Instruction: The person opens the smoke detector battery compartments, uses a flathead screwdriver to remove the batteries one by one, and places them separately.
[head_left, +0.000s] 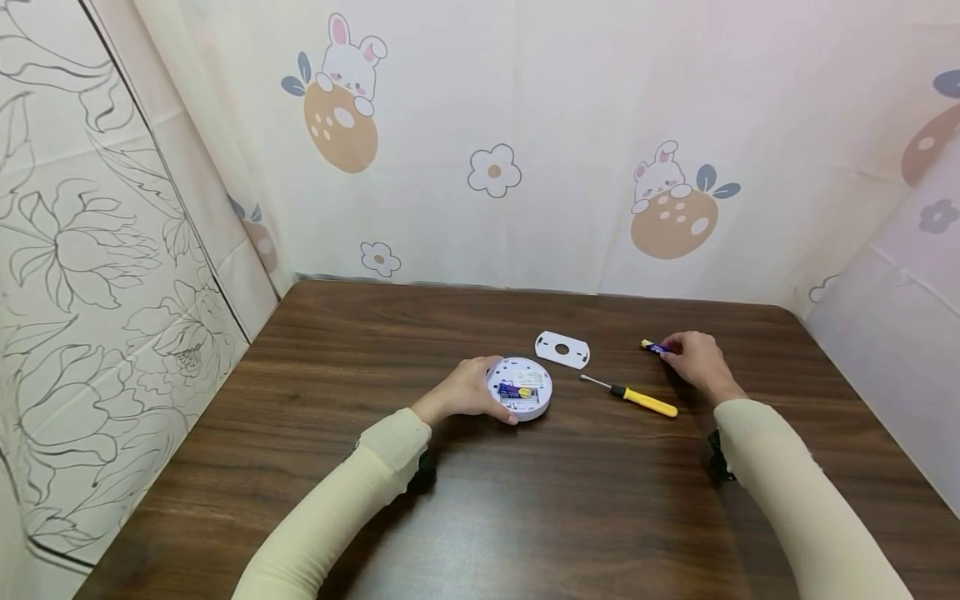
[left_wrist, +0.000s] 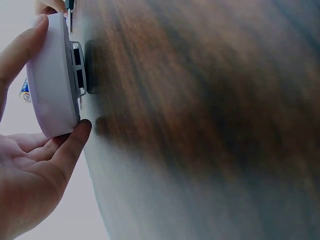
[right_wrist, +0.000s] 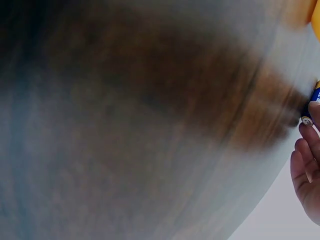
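My left hand point(head_left: 467, 390) grips a round white smoke detector point(head_left: 537, 373) by its near left rim, thumb and fingers on opposite sides. Its back faces up, and a blue and yellow battery point(head_left: 513, 390) lies at the battery compartment; whether it is fully seated cannot be told. In the left wrist view the detector point(left_wrist: 52, 85) stands edge-on between thumb and fingers. Toward the right, my right hand point(head_left: 699, 360) pinches one end of another blue and yellow battery point(head_left: 654, 346) low at the tabletop. The right wrist view shows that battery point(right_wrist: 307, 120) at the fingertips.
A white mounting plate point(head_left: 576, 353) with a central hole lies behind the detector. Between the hands is a screwdriver point(head_left: 648, 402) with a yellow handle, its shaft pointing left. The brown wooden table point(head_left: 360, 333) ends at a patterned curtain point(head_left: 495, 225) behind.
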